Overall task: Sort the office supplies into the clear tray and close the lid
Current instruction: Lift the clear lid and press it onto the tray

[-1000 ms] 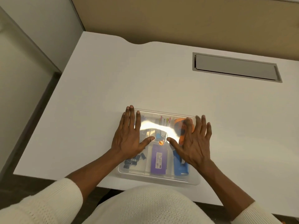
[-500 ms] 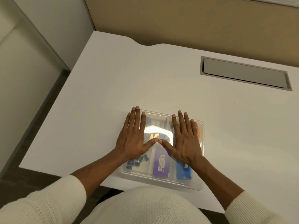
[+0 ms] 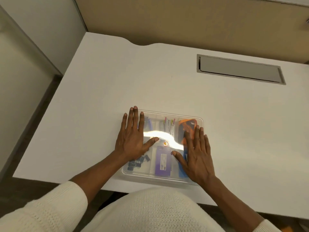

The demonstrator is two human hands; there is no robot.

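Observation:
A clear tray (image 3: pixel 163 180) with its clear lid (image 3: pixel 168 114) lying on top sits near the desk's front edge. Through the lid show dark binder clips (image 3: pixel 138 163), a purple box (image 3: pixel 163 162), coloured pens (image 3: pixel 168 124), an orange-and-black item (image 3: pixel 186 125) and a blue item (image 3: pixel 181 172). My left hand (image 3: pixel 132 137) lies flat, fingers spread, on the lid's left half. My right hand (image 3: pixel 198 154) lies flat on the right half, over the orange and blue items. Neither hand grips anything. Glare crosses the lid's middle.
The white desk (image 3: pixel 117 81) has a grey cable hatch (image 3: pixel 240 70) at the back right and a curved notch in its far edge. A beige partition stands behind, a pale wall to the left. White sleeves and a white sweater fill the foreground.
My right hand slid from the lid's middle toward its right edge and nearer to me. My left hand stayed flat on the left half. The camera shifted slightly.

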